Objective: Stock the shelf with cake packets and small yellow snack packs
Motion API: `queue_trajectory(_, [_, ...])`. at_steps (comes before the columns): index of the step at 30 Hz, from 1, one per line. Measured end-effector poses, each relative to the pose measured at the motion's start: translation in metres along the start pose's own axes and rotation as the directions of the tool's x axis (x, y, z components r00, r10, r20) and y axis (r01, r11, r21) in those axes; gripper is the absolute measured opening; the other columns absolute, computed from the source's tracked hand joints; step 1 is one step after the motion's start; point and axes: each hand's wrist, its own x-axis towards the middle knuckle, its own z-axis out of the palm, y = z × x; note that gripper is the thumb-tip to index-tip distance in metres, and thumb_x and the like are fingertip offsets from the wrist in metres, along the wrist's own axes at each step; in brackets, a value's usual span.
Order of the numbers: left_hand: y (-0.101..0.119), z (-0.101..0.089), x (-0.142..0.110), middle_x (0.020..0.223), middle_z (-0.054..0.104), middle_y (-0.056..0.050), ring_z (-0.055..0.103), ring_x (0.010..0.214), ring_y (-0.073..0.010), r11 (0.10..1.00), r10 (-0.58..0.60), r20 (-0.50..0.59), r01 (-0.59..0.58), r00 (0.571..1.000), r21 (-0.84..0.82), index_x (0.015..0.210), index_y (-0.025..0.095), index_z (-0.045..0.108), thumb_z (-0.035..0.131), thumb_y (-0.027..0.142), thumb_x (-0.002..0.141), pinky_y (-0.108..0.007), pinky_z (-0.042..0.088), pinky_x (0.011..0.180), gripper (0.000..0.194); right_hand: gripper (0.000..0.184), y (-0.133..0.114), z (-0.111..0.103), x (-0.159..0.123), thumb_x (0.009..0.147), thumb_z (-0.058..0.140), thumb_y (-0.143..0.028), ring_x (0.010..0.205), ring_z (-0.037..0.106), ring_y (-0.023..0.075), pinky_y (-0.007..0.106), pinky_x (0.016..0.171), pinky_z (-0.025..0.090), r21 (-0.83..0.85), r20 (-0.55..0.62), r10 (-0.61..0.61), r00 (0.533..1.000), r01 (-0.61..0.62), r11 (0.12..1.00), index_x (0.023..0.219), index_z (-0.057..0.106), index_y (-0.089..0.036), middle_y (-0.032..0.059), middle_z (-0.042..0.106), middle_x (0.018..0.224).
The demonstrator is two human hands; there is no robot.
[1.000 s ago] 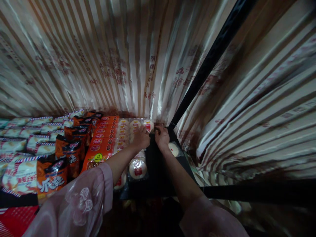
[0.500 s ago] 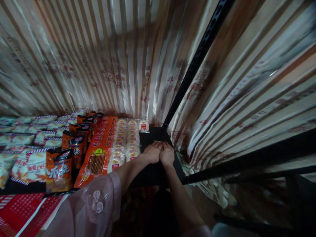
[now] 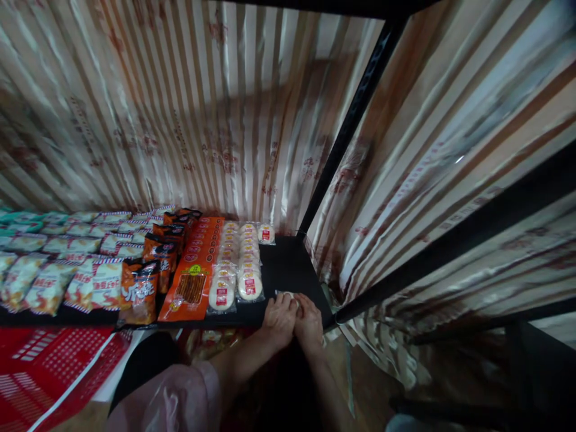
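My left hand [image 3: 279, 318] and my right hand [image 3: 309, 321] are pressed together at the front edge of a black shelf [image 3: 288, 270]. Both close around a small clear-wrapped white bun packet [image 3: 288, 295], mostly hidden under my fingers. Just left of my hands, two rows of round white wrapped buns [image 3: 238, 264] run back to the curtain. A single bun packet [image 3: 266, 234] lies alone at the back of the shelf.
Orange flat packets [image 3: 194, 273], dark orange snack bags [image 3: 139, 291] and pale striped snack bags [image 3: 54, 270] fill the shelf to the left. A striped satin curtain [image 3: 180, 108] backs the shelf. Black shelf posts [image 3: 346, 126] stand at right. A red printed sheet [image 3: 40, 372] lies lower left.
My hands have drawn back from the rear of the shelf to its front edge, staying together. The view has pulled back and lower, showing more of the shelf frame.
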Motion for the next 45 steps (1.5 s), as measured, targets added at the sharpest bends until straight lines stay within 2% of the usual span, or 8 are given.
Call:
queue_trajectory(5, [0.000, 0.003, -0.022, 0.117, 0.054, -0.012, 0.047, 0.111, -0.0251, 0.992, 0.049, -0.010, -0.047, 0.999, 0.115, 0.117, 0.011, 0.050, 0.037, 0.013, 0.089, -0.039, 0.044, 0.089, 0.031, 0.043, -0.011, -0.016, -0.014, 0.078, 0.036, -0.019, 0.110, 0.059, 0.0241, 0.037, 0.099, 0.043, 0.055, 0.125, 0.082, 0.989, -0.090, 0.994, 0.103, 0.069, -0.008, 0.0162, 0.063, 0.117])
queue_trajectory(9, [-0.003, -0.002, -0.041, 0.117, 0.053, -0.014, 0.047, 0.111, -0.0270, 0.990, 0.064, -0.008, -0.063, 0.998, 0.127, 0.117, 0.011, 0.049, 0.042, 0.014, 0.087, -0.041, 0.043, 0.088, 0.031, 0.042, -0.020, -0.026, -0.025, 0.077, 0.040, -0.026, 0.111, 0.058, 0.0247, 0.036, 0.101, 0.042, 0.139, 0.187, 0.119, 0.975, -0.146, 0.980, 0.101, 0.070, -0.008, 0.0162, 0.065, 0.114])
queue_trajectory(13, [-0.005, -0.006, -0.057, 0.114, 0.053, -0.013, 0.047, 0.107, -0.0283, 0.996, 0.070, -0.028, -0.068, 0.997, 0.055, 0.115, 0.012, 0.050, 0.051, 0.019, 0.079, -0.042, 0.043, 0.088, 0.037, 0.042, -0.024, -0.033, -0.032, 0.075, 0.041, -0.030, 0.105, 0.061, 0.0245, 0.036, 0.097, 0.044, 0.250, 0.181, 0.142, 0.973, -0.185, 0.950, 0.099, 0.070, -0.010, 0.0141, 0.068, 0.108])
queue_trajectory(21, [-0.006, -0.023, -0.072, 0.109, 0.056, -0.015, 0.053, 0.101, -0.0267, 0.999, 0.036, 0.007, -0.037, 0.999, 0.009, 0.112, 0.010, 0.053, 0.044, 0.014, 0.080, -0.041, 0.045, 0.086, 0.034, 0.046, -0.028, -0.039, -0.034, 0.076, 0.043, -0.044, 0.102, 0.062, 0.0253, 0.039, 0.093, 0.045, 0.357, 0.251, 0.180, 0.951, -0.264, 0.896, 0.103, 0.068, -0.017, 0.0100, 0.069, 0.108])
queue_trajectory(25, [-0.010, -0.036, -0.075, 0.106, 0.060, -0.012, 0.058, 0.097, -0.0246, 0.999, -0.009, 0.009, 0.009, 1.000, -0.053, 0.110, 0.013, 0.055, 0.039, 0.016, 0.084, -0.037, 0.047, 0.084, 0.030, 0.048, -0.035, -0.047, -0.036, 0.077, 0.045, -0.055, 0.101, 0.061, 0.0250, 0.038, 0.092, 0.044, 0.393, 0.264, 0.160, 0.951, -0.258, 0.883, 0.097, 0.070, -0.019, 0.0086, 0.071, 0.102])
queue_trajectory(30, [-0.018, -0.050, -0.073, 0.106, 0.065, -0.008, 0.061, 0.098, -0.0213, 0.966, -0.122, 0.039, 0.128, 0.992, -0.224, 0.109, 0.020, 0.055, 0.034, 0.023, 0.090, -0.031, 0.047, 0.082, 0.029, 0.059, -0.046, -0.060, -0.037, 0.078, 0.040, -0.067, 0.089, 0.064, 0.0243, 0.035, 0.082, 0.047, 0.449, 0.259, 0.154, 0.953, -0.261, 0.854, 0.089, 0.072, -0.019, 0.0055, 0.072, 0.084])
queue_trajectory(37, [-0.031, -0.049, -0.062, 0.104, 0.068, -0.005, 0.062, 0.096, -0.0182, 0.843, -0.233, 0.037, 0.221, 0.972, -0.490, 0.111, 0.020, 0.057, 0.041, 0.025, 0.089, -0.027, 0.046, 0.084, 0.028, 0.045, -0.048, -0.058, -0.033, 0.075, 0.051, -0.057, 0.088, 0.064, 0.0214, 0.033, 0.081, 0.049, 0.555, 0.249, 0.061, 0.967, -0.194, 0.809, 0.095, 0.069, -0.021, 0.0037, 0.072, 0.091])
queue_trajectory(45, [-0.035, -0.036, -0.051, 0.091, 0.068, -0.002, 0.062, 0.083, -0.0130, 0.479, -0.358, 0.037, 0.218, 0.933, -0.851, 0.101, 0.017, 0.062, 0.047, 0.022, 0.087, -0.023, 0.049, 0.075, 0.021, 0.042, -0.053, -0.057, -0.032, 0.060, 0.067, -0.043, 0.081, 0.065, 0.0191, 0.032, 0.078, 0.051, 0.713, 0.287, 0.119, 0.951, -0.295, 0.636, 0.094, 0.066, -0.018, 0.0045, 0.071, 0.088])
